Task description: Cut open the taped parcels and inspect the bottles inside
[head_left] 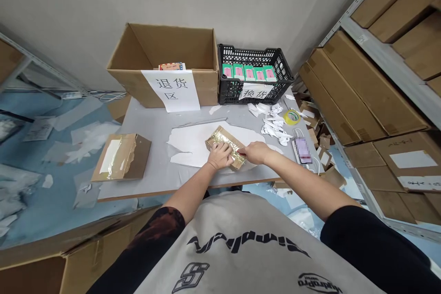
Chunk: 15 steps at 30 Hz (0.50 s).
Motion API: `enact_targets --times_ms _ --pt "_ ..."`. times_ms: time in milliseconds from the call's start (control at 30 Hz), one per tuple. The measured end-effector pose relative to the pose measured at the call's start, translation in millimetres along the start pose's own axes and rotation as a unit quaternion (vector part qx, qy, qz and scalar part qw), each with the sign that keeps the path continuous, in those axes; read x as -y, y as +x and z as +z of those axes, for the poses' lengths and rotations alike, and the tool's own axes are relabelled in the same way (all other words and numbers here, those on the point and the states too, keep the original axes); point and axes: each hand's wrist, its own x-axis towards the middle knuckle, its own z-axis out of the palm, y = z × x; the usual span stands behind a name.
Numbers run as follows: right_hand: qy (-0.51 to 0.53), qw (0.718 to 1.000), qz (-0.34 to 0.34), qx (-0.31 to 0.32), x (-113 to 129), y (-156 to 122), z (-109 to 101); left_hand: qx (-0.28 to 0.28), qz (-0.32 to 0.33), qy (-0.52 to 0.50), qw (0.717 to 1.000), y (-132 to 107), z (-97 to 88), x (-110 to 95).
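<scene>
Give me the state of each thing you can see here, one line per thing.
Left hand, clasped over the parcel
Gold-taped cardboard parcel, lying on white paper
Right hand, fingertips at the parcel's right end
Cardboard box, open-topped
Black plastic crate, holding a row of green boxes
Taped cardboard package, lying flat on the table
Yellow tape roll, lying flat

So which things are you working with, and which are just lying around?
Working with:
left hand
right hand
gold-taped cardboard packet
white paper sheet

Just lying about:
roll of tape
white paper scraps
phone
black plastic crate
</scene>
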Motion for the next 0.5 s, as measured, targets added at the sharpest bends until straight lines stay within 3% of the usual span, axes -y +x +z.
enact_targets --times_ms 267,500 --pt "0.003 1.0 -0.016 0.009 -11 -12 10 0.012 0.003 -0.015 1.0 -4 -2.0 2" --pt "0.001 1.0 -0.023 0.016 -14 -18 7 0.01 -0.004 -0.04 0.999 -3 -7.6 -1"
